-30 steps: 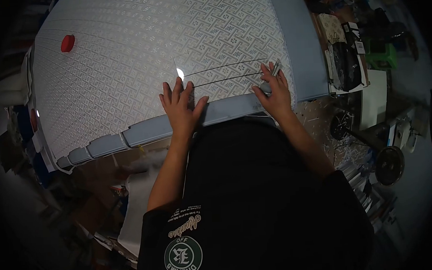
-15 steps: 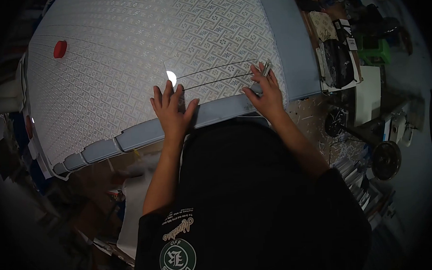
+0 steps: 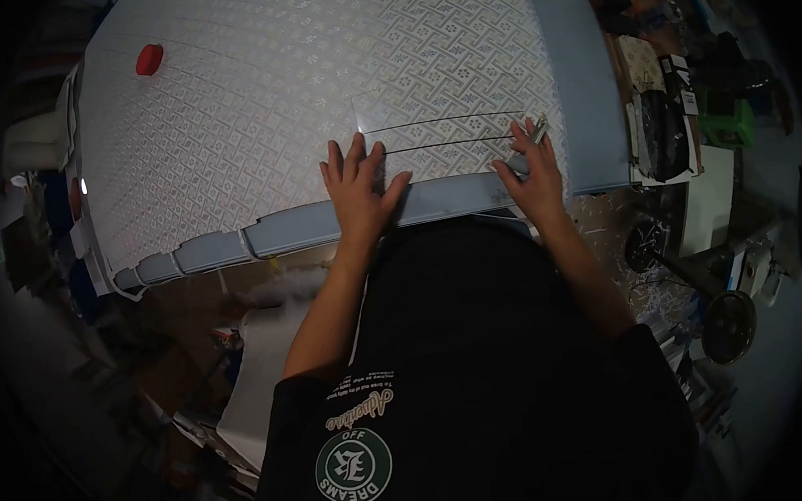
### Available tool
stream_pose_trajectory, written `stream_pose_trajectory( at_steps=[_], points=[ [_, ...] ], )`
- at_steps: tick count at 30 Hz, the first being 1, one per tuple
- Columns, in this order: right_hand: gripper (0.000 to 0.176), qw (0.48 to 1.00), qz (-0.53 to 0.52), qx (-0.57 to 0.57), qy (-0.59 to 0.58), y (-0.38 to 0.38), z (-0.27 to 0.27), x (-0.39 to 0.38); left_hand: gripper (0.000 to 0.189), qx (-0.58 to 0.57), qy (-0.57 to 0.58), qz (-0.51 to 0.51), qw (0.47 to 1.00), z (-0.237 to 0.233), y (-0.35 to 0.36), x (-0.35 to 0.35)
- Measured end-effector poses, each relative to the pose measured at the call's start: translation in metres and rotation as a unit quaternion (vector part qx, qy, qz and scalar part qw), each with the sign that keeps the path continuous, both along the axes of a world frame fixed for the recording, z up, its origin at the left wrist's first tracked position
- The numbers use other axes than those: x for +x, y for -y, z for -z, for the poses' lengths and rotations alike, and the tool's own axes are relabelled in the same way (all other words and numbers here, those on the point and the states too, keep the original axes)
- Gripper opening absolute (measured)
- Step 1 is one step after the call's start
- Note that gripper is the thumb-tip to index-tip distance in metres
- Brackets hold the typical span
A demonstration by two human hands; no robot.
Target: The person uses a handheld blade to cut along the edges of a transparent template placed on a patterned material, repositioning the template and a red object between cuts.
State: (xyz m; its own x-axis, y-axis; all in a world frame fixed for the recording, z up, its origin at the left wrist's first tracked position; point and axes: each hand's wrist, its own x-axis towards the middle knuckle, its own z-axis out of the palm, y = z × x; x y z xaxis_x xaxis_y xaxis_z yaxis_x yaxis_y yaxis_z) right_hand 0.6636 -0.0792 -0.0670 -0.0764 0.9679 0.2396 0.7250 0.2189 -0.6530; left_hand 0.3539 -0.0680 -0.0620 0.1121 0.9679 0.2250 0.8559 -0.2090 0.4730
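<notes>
Fingers spread, my left hand (image 3: 359,194) presses flat near the front edge of a patterned white and grey sheet (image 3: 464,60). Between my hands runs a narrow strip (image 3: 454,133) bordered by two thin dark lines, the pattern showing between them. Its left end lies at my left fingertips. My right hand (image 3: 536,173) rests at the strip's right end, with a slim silver-grey tool (image 3: 540,130) tucked among the fingers. The fingers cover much of that tool, and I cannot tell its kind.
A red round object (image 3: 149,59) sits on the sheet at far left. Under the sheet, a blue-grey surface (image 3: 587,108) shows along the right and front. Beyond it are a black case (image 3: 662,132), a green plastic item (image 3: 726,118) and a round dark base (image 3: 728,326).
The whole view has shifted, so sheet and hands appear farther right. Both hands keep nearly the same place on the strip. The bright glare by my left fingertips is gone.
</notes>
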Motion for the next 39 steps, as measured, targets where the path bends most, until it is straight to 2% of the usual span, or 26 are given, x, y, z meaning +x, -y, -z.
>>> stream_pose_trajectory(
  at_steps=[9, 16, 19, 21, 22, 24, 28, 30, 31, 33, 34, 36, 39],
  points=[
    [0.036, 1.000, 0.005, -0.013, 0.017, 0.001, -0.001, 0.002, 0.062, 0.003, 0.012, -0.002, 1.000, 0.003, 0.000, 0.000],
    [0.037, 1.000, 0.007, -0.002, 0.011, 0.000, -0.003, 0.001, 0.062, -0.001, 0.008, 0.002, 1.000, 0.002, 0.000, 0.001],
    [0.042, 1.000, 0.018, -0.015, 0.006, 0.000, -0.004, 0.000, 0.062, -0.002, 0.002, 0.004, 1.000, 0.002, 0.000, 0.000],
    [0.054, 1.000, 0.005, 0.022, 0.015, -0.001, 0.000, 0.001, 0.063, 0.001, -0.006, 0.004, 1.000, 0.002, 0.000, 0.000],
    [0.054, 1.000, 0.007, 0.022, 0.015, 0.000, -0.001, 0.001, 0.063, 0.001, -0.006, 0.006, 1.000, 0.002, 0.000, 0.000],
    [0.064, 1.000, 0.007, 0.009, 0.013, 0.000, -0.002, 0.001, 0.063, -0.001, -0.002, 0.005, 1.000, -0.001, -0.001, 0.001],
    [0.067, 1.000, 0.015, 0.006, 0.002, -0.001, -0.004, -0.001, 0.054, -0.008, 0.000, -0.001, 1.000, -0.021, -0.006, 0.009],
    [0.068, 1.000, 0.010, 0.011, 0.017, 0.000, -0.003, 0.000, 0.046, 0.052, -0.081, 0.021, 0.995, -0.029, -0.015, 0.018],
    [0.068, 1.000, 0.012, 0.012, 0.018, 0.000, -0.003, 0.000, 0.046, 0.054, -0.080, 0.022, 0.995, -0.028, -0.023, 0.025],
    [0.070, 1.000, 0.009, 0.016, 0.019, -0.001, -0.001, 0.000, 0.037, -0.029, 0.009, 0.115, 0.993, -0.025, -0.044, 0.046],
    [0.070, 1.000, 0.008, 0.018, 0.019, -0.001, -0.001, 0.001, 0.031, 0.018, -0.006, 0.147, 0.989, -0.031, -0.052, 0.064],
    [0.072, 1.000, 0.005, 0.002, 0.028, 0.000, 0.000, 0.001, 0.041, -0.031, -0.027, 0.172, 0.984, -0.040, -0.064, 0.097],
    [0.068, 1.000, 0.009, -0.007, -0.003, 0.000, -0.006, 0.003, 0.051, -0.069, -0.074, 0.147, 0.984, -0.055, -0.072, 0.130]
  ],
)
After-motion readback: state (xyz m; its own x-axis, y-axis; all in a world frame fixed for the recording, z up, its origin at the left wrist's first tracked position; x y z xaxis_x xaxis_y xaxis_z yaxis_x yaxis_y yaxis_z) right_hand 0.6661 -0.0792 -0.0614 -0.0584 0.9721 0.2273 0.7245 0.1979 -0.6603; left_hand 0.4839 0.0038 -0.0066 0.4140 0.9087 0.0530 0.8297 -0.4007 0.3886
